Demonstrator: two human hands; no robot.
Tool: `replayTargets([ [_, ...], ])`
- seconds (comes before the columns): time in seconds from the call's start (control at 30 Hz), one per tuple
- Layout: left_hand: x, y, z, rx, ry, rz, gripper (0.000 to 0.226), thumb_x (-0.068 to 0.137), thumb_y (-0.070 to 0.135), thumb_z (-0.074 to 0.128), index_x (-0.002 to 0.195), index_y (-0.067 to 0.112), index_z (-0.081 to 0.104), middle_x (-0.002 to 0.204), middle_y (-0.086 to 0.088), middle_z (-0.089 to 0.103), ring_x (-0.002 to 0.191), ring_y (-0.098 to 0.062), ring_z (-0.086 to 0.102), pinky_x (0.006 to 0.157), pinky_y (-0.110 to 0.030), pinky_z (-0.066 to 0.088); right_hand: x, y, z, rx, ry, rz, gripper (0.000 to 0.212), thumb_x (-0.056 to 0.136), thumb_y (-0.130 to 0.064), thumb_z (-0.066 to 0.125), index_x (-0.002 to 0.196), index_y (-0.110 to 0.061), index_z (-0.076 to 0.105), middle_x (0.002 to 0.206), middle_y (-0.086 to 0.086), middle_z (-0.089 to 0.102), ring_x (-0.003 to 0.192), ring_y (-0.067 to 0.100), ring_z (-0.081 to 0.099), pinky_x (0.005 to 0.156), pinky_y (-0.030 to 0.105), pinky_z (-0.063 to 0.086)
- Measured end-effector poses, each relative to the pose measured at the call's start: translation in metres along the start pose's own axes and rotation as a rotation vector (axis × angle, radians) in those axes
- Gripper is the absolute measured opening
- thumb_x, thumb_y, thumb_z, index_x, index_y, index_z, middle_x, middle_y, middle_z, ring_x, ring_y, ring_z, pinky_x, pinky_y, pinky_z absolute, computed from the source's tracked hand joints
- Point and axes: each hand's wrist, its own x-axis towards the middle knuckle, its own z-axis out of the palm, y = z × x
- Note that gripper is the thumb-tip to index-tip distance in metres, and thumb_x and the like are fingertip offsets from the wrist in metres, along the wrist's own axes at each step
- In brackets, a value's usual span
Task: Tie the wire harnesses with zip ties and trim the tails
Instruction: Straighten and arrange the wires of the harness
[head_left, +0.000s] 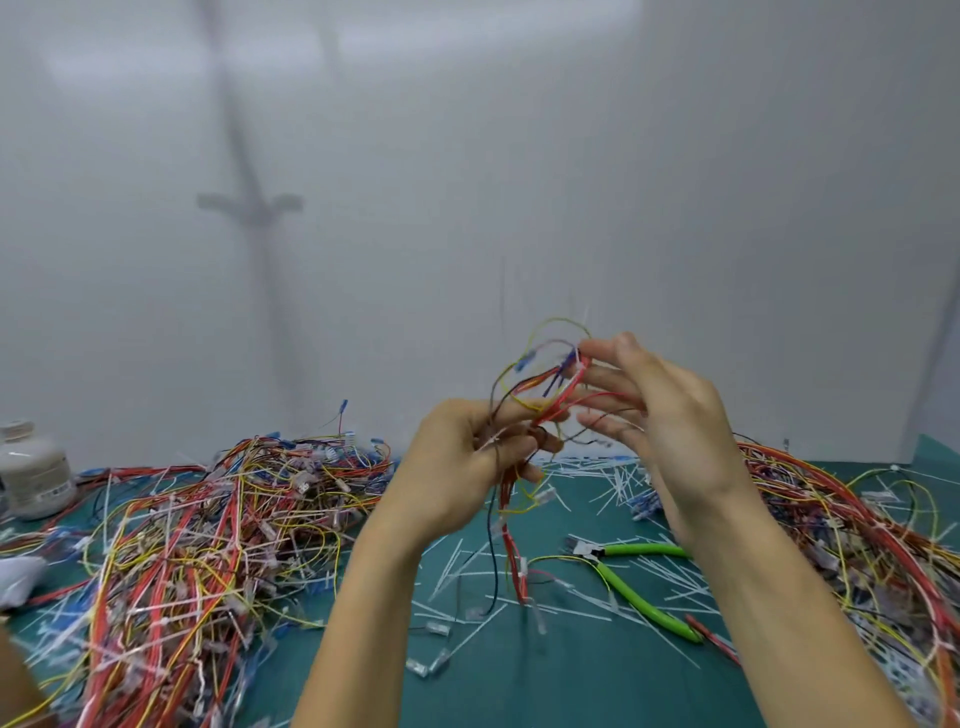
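While left hand (457, 467), right hand (670, 415) hold harness (540, 395) aloft, piles (208, 519) flank mat (545, 675).

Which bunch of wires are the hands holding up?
The small bunch in the middle, held by the left hand and right hand. The big left pile and big right pile both lie on the green mat.

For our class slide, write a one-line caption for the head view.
Left hand and right hand hold a wire harness above green-handled cutters lying on the mat.
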Motion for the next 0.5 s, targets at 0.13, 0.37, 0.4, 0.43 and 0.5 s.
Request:
replayTargets([
  [0.13,0.002,-0.004,0.004,0.151,-0.076,0.065,0.046,0.095,-0.002,0.057,0.103,0.041,0.069,0.095,0.000,0.076,0.073,-0.019,0.071,0.071,-0.021,0.054,0.001,0.004,-0.001,-0.026,0.097,0.046,0.022,0.094,-0.033,0.062,0.097,-0.013,0.070,0.088,0.006,0.077,0.065,0.017,0.073,0.064,0.028,0.060],
  [0.37,0.001,-0.011,0.004,0.261,-0.171,-0.059,0.027,0.091,0.006,0.067,0.112,0.020,0.075,0.100,0.004,0.077,0.088,-0.006,0.070,0.093,-0.037,0.056,0.004,0.003,-0.010,0.119,0.129,0.115,0.031,0.091,-0.023,0.069,0.116,-0.006,0.064,0.077,0.003,0.077,0.053,0.011,0.066,0.046,0.019,0.050],
  [0.4,0.001,-0.012,0.002,0.260,-0.197,-0.098,0.028,0.090,0.005,0.069,0.114,0.018,0.075,0.104,0.003,0.076,0.095,-0.004,0.068,0.097,-0.035,0.054,0.004,0.004,-0.011,0.118,0.106,0.122,0.030,0.091,-0.019,0.068,0.117,-0.006,0.063,0.077,0.003,0.077,0.053,0.009,0.067,0.046,0.018,0.050],
  [0.43,0.000,-0.012,0.000,0.266,-0.228,-0.133,0.030,0.088,0.003,0.070,0.114,0.017,0.074,0.107,0.003,0.075,0.100,-0.001,0.066,0.098,-0.032,0.052,0.004,0.004,-0.013,0.117,0.080,0.131,0.029,0.090,-0.016,0.069,0.117,-0.006,0.063,0.078,0.004,0.077,0.054,0.009,0.066,0.047,0.018,0.051],
  [0.5,-0.003,-0.014,-0.009,0.284,-0.281,-0.197,0.037,0.086,-0.003,0.069,0.117,0.017,0.072,0.106,0.003,0.075,0.091,0.002,0.062,0.087,-0.022,0.050,0.005,0.005,-0.016,0.112,0.013,0.137,0.027,0.089,-0.013,0.069,0.115,-0.011,0.064,0.082,0.007,0.077,0.054,0.011,0.067,0.050,0.020,0.054],
])
